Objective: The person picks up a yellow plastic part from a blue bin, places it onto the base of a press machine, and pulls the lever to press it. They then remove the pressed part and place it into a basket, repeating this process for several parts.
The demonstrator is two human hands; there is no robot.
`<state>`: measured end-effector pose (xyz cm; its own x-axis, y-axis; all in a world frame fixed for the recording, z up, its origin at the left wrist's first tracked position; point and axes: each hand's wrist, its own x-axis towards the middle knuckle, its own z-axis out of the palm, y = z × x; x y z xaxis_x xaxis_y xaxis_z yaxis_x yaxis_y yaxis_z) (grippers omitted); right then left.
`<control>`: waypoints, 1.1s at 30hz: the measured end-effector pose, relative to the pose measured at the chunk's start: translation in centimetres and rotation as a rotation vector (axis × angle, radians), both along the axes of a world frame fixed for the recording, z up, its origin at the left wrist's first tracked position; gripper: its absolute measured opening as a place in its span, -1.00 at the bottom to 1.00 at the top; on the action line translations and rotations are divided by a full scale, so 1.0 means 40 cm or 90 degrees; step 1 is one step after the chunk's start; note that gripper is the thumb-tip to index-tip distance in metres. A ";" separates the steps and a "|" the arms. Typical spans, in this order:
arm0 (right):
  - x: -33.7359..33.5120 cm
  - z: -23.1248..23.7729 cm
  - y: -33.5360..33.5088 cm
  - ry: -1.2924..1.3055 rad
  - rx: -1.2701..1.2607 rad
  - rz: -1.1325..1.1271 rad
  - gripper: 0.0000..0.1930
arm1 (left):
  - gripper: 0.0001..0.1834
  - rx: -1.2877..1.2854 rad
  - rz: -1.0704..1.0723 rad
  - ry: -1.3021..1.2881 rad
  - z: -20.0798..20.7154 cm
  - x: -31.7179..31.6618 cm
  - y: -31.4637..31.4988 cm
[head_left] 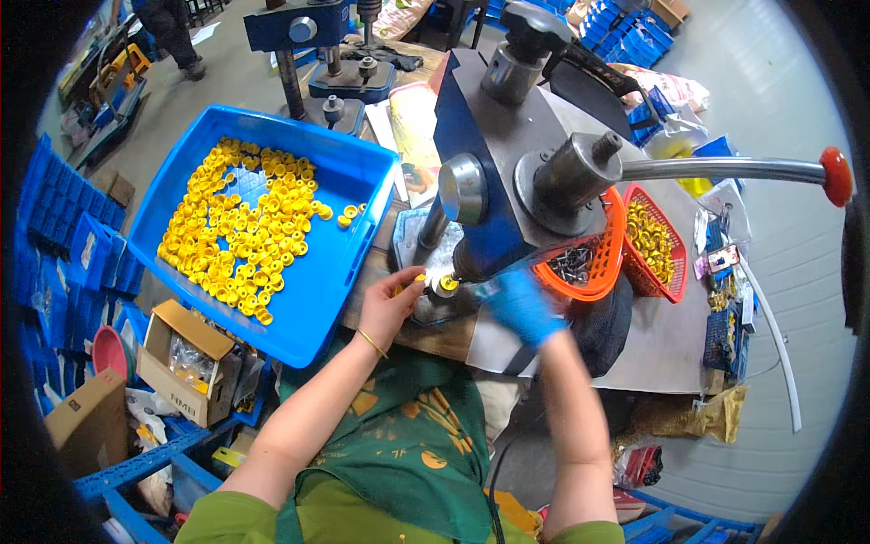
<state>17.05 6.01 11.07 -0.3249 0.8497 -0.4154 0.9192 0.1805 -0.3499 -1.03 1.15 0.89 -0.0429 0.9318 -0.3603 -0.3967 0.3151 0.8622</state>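
My left hand (390, 305), bare with a bangle at the wrist, is closed in a pinch on a small yellow cap (420, 278) beside the press base. Another yellow cap (448, 284) sits on the round seat under the ram of the blue hand press (489, 154). Close to the right side of that seat is my right hand (524, 308) in a blue glove. Motion smears its fingers, so I cannot tell whether they hold anything. To the left, a blue tray (340, 263) carries many loose yellow caps (240, 245).
An orange basket (616, 240) of dark metal parts stands right of the press, beside a red basket (672, 238) of yellowish metal pieces. The press lever, ending in a red knob (836, 177), reaches far right. Another press (294, 32) stands behind the tray. An open cardboard box (186, 394) is lower left.
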 end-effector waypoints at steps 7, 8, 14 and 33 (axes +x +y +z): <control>-0.003 -0.262 -0.044 0.401 0.368 -0.130 -0.70 | -0.73 0.045 -0.037 0.186 0.007 0.015 0.023; 0.025 -0.225 -0.032 0.432 0.390 -0.186 -0.71 | -0.74 0.079 -0.053 0.252 0.009 0.021 0.026; 0.480 -0.062 0.102 0.324 0.529 -0.593 -0.76 | -0.92 0.362 -0.132 0.525 -0.015 0.045 0.033; 0.429 -0.161 0.296 -0.345 0.483 -0.206 -0.81 | -0.66 -0.070 0.051 -0.129 0.013 -0.025 -0.019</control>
